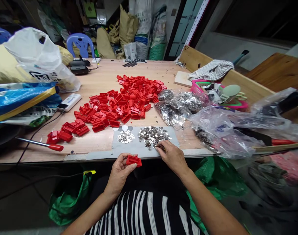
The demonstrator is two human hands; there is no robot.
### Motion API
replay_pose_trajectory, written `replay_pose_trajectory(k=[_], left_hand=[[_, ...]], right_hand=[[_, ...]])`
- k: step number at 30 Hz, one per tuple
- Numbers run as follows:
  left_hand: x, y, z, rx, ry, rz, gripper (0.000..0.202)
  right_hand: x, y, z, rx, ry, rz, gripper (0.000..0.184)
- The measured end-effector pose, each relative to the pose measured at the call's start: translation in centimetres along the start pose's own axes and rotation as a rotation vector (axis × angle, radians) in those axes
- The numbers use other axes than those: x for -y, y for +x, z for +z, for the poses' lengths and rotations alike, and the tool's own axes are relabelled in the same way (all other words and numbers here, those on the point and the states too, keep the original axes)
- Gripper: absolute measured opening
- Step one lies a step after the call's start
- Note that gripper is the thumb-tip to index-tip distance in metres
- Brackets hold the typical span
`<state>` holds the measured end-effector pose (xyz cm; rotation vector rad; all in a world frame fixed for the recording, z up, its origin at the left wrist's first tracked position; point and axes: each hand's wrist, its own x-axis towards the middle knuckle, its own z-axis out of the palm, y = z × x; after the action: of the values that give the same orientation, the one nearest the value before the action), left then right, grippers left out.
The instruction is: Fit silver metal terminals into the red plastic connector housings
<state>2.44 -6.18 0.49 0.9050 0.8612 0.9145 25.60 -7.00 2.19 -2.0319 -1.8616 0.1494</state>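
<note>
Held in my left hand (121,170) at the table's front edge is a red plastic housing (134,160), its hollow side facing up. My right hand (172,156) reaches to the near edge of a pile of small metal pieces (154,134). Its fingers are pinched together, and what they hold, if anything, is too small to make out. Left of that pile lies a smaller heap of shiny flat metal bits (125,136). Both heaps rest on a grey mat (117,150). Beyond them spreads a large pile of red plastic housings (124,101).
Plastic bags of metal parts (173,112) and a pink basket (199,87) stand on the right. A red-handled screwdriver-like tool (54,147), a white power strip (70,101) and a white plastic bag (38,55) are on the left. A green bag (68,202) hangs below the table edge.
</note>
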Motion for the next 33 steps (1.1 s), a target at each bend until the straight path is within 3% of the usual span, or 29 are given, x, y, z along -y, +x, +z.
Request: replay_pose_trajectory(k=[11, 18, 25, 33], left_hand=[[0.1, 0.0, 0.1, 0.008, 0.015, 0.003, 0.029], [-0.1, -0.1, 0.1, -0.001, 0.017, 0.000, 0.029], [0.1, -0.1, 0.2, -0.001, 0.024, -0.006, 0.029], [-0.1, -0.2, 0.9, -0.018, 0.109, 0.060, 0.030]], right_hand=[[-0.1, -0.5, -0.1, -0.006, 0.052, -0.049, 0.012], [-1.7, -0.8, -0.9, -0.108, 0.088, 0.011, 0.013], [-3.1, -1.7, -1.5, 0.001, 0.143, -0.029, 0.013], [-1.3, -0.9, -0.8, -0.031, 0.025, -0.012, 0.013]])
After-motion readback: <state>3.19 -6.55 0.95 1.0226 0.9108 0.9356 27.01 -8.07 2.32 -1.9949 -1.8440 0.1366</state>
